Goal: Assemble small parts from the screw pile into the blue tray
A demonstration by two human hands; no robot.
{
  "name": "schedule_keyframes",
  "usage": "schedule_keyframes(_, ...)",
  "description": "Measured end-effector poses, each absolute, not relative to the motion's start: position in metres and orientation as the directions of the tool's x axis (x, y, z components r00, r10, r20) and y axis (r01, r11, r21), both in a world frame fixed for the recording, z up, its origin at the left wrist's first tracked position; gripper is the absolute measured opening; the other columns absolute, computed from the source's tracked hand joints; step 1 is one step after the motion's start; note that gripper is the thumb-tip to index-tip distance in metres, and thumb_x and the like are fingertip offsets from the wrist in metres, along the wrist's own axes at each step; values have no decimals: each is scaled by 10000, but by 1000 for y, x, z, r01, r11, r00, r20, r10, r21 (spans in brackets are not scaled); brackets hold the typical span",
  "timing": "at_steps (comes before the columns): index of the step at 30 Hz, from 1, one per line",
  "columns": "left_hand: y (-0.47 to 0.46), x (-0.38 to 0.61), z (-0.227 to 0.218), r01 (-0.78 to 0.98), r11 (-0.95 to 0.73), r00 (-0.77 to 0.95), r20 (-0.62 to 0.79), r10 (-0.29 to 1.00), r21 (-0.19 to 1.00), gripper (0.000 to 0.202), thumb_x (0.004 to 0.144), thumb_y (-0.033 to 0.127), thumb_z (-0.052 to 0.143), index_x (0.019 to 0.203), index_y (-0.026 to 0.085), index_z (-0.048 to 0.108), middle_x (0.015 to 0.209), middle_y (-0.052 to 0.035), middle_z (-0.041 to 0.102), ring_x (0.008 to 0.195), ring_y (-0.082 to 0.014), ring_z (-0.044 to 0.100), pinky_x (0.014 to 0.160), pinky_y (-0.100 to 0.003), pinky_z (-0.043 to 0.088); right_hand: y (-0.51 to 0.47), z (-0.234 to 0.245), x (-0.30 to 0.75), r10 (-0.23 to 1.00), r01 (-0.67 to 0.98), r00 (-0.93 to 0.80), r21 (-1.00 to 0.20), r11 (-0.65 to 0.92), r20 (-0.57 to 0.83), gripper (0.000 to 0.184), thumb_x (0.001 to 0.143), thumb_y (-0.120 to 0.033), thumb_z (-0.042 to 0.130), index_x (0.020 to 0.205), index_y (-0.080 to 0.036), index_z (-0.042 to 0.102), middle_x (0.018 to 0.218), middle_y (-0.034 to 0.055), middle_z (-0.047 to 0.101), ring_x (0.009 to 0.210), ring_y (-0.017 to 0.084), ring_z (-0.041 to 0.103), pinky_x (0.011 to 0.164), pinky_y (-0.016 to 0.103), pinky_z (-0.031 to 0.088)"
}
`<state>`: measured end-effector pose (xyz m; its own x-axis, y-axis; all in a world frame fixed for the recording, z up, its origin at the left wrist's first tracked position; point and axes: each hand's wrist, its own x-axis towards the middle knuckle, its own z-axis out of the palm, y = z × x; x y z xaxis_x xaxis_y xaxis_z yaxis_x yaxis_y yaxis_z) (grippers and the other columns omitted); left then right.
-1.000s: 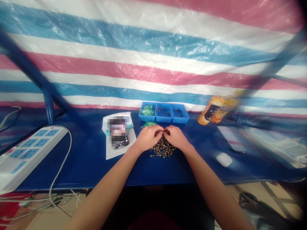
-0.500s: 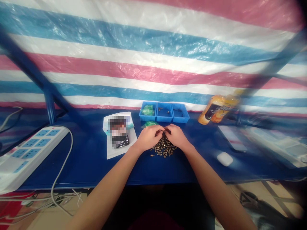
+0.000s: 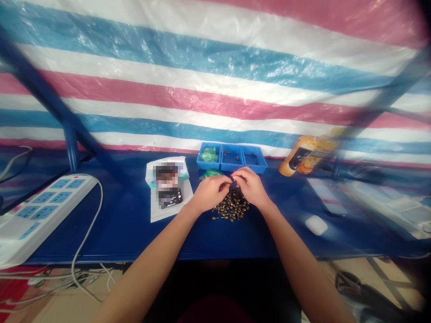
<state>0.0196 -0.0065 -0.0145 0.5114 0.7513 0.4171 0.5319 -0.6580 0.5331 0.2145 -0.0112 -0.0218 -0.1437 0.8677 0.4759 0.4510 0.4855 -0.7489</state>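
Observation:
Over a pile of small brass-and-dark screw-like parts (image 3: 232, 207) on the blue table, my two hands meet fingertip to fingertip. My left hand (image 3: 212, 192) is closed in a pinch at the pile's far left side. Opposite it, my right hand (image 3: 251, 186) pinches too, thumb and forefinger together. Whatever sits between the fingertips is too small to make out. Just behind my left hand lies a green plastic bag (image 3: 211, 173). Beyond the hands stand three joined blue bins (image 3: 232, 171): the left one holds green plastic, the middle one a few small parts.
On the left are a white package (image 3: 158, 215) with a phone on it and a large power strip (image 3: 50, 202) with a cable. To the right stand two orange drink bottles (image 3: 298, 154), a white earbud case (image 3: 316, 225), a phone (image 3: 326, 196) and another power strip (image 3: 390, 208).
My right hand has lifted slightly and turned, its fingers now pinching higher over the pile. My left hand stays nearly in place. The view has shifted a little.

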Motion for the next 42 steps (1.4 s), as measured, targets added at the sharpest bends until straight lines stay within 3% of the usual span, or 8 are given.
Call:
schedule_keyframes(2, -7, 20, -13, 535, -649, 504, 413, 759, 541, 182, 943, 264, 523, 1008, 251, 693, 953, 0, 731, 808, -166, 660, 755, -282, 481, -13, -20, 211, 884, 377, -134, -802, 463, 447, 225, 941, -410, 567, 951, -232, 704, 1017, 70, 637, 745, 175, 624, 672, 330, 547)
schedule_keyframes(6, -9, 19, -9, 529, -641, 482, 424, 766, 556, 197, 947, 384, 561, 929, 235, 689, 861, 2, 707, 745, -157, 628, 710, -276, 454, -15, -20, 205, 909, 256, -149, -873, 415, 388, 216, 912, -405, 612, 972, -220, 706, 1002, 58, 670, 818, 178, 638, 732, 319, 548)
schedule_keyframes(11, -9, 20, -10, 499, -657, 453, 477, 754, 565, 227, 961, 399, 553, 917, 232, 701, 860, -3, 711, 752, -151, 626, 728, -270, 454, -15, -19, 203, 941, 124, -120, -936, 330, 316, 239, 876, -404, 659, 1026, -221, 695, 952, 38, 701, 749, 154, 628, 689, 296, 538)
schedule_keyframes(16, -9, 21, -10, 499, -669, 435, 508, 743, 551, 238, 985, 343, 510, 929, 221, 707, 853, -14, 720, 737, -150, 629, 712, -269, 462, -17, -15, 205, 936, 115, -117, -932, 345, 332, 229, 856, -398, 687, 994, -217, 714, 912, 31, 709, 710, 146, 618, 681, 294, 514)
schedule_keyframes(22, -6, 19, -12, 514, -662, 394, 535, 748, 546, 199, 967, 308, 539, 932, 222, 714, 889, -16, 739, 776, -165, 652, 721, -280, 477, -15, -19, 204, 909, 208, -115, -885, 416, 400, 210, 871, -398, 669, 953, -226, 756, 957, 51, 730, 825, 194, 653, 768, 344, 520)
schedule_keyframes(29, -6, 21, -14, 499, -654, 344, 563, 751, 568, 151, 942, 315, 582, 960, 227, 704, 897, -20, 727, 743, -151, 640, 692, -268, 492, -12, -25, 204, 944, 128, -88, -937, 326, 317, 259, 836, -407, 705, 1016, -222, 732, 993, 58, 733, 798, 185, 660, 728, 336, 541)
schedule_keyframes(36, -6, 19, -12, 486, -675, 391, 553, 736, 555, 139, 911, 308, 630, 1011, 233, 689, 861, -12, 675, 727, -135, 610, 676, -247, 483, -13, -19, 202, 955, 48, -86, -957, 287, 282, 296, 793, -415, 745, 1000, -209, 701, 885, 32, 727, 650, 129, 609, 645, 295, 527)
schedule_keyframes(42, -7, 18, -11, 483, -671, 380, 556, 739, 562, 126, 922, 327, 609, 924, 217, 669, 907, -24, 678, 741, -136, 621, 723, -263, 491, -16, -17, 202, 959, 38, -152, -968, 248, 239, 303, 814, -460, 715, 977, -207, 674, 836, 21, 719, 612, 128, 613, 644, 300, 521)
